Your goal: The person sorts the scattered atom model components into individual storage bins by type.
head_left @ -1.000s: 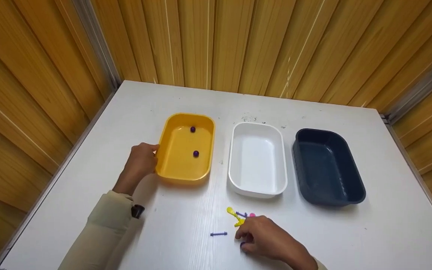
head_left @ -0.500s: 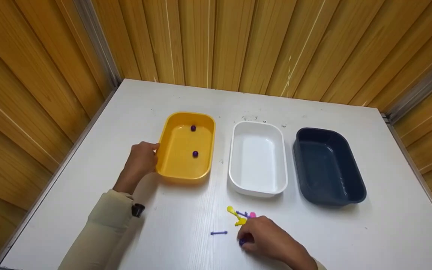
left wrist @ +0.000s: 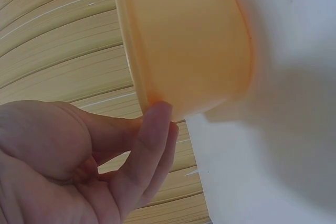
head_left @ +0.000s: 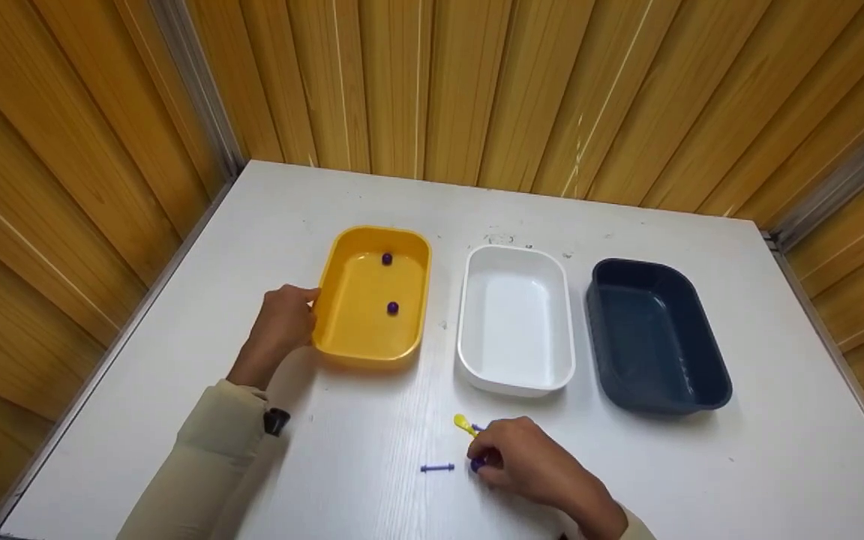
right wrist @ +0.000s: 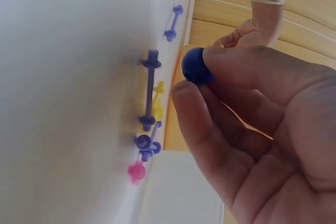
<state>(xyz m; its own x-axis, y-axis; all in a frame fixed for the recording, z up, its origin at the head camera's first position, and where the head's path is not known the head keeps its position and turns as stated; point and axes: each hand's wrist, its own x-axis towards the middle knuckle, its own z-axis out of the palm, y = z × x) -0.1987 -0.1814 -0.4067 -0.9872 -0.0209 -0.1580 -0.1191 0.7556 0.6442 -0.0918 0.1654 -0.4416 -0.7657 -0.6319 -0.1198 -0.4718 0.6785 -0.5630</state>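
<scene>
My left hand (head_left: pixel 282 319) pinches the left rim of the yellow tub (head_left: pixel 372 345), thumb at the rim and fingers on the outer wall; the left wrist view shows the tub's wall (left wrist: pixel 194 40) close up. Two purple beads (head_left: pixel 392 307) lie inside it. Near the front of the table, my right hand (head_left: pixel 526 465) pinches a purple bead (right wrist: pixel 195 66), bluish in the right wrist view, between thumb and finger. Beside this hand lie a yellow spoon-shaped piece (head_left: pixel 462 422), purple rods (right wrist: pixel 150 90) with knobbed ends, and a pink piece (right wrist: pixel 137 171), which the hand hides in the head view.
A white tub (head_left: pixel 514 330) stands right of the yellow one, and a dark blue tub (head_left: pixel 646 337) stands farther right. One purple rod (head_left: pixel 437 468) lies apart, left of the right hand. Wood-patterned panels (head_left: pixel 454 90) border the white table (head_left: pixel 372 457).
My right hand has picked up the purple bead and moved slightly away from me and to the left, now covering the pink piece. The left hand and the tubs stay in place.
</scene>
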